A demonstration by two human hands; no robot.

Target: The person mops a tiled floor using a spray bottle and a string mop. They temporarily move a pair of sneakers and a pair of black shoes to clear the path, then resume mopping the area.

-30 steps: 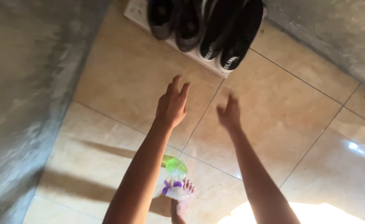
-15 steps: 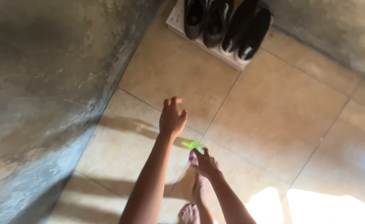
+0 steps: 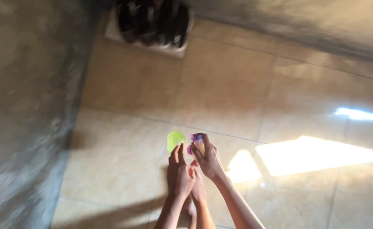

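Observation:
The view is blurred. My right hand (image 3: 207,160) is closed around a small clear bottle with a purple top (image 3: 196,141), low over the tan tiled floor. Just to its left, my left hand (image 3: 178,174) reaches up with straight fingers, its fingertips at the lower edge of a round green lid-like piece (image 3: 174,139). Whether that hand grips the green piece I cannot tell; it looks like a touch only. Both hands are close together, and my bare foot (image 3: 197,197) shows under them.
Several dark shoes (image 3: 152,19) stand in a row on a white mat (image 3: 118,34) at the far wall. A rough grey wall (image 3: 21,110) runs along the left. A bright patch of sunlight (image 3: 313,154) lies on the tiles at the right.
My right hand dropped from reaching out to the floor and closed on the purple-topped bottle. My left hand came down beside it to the green piece. The camera swung right.

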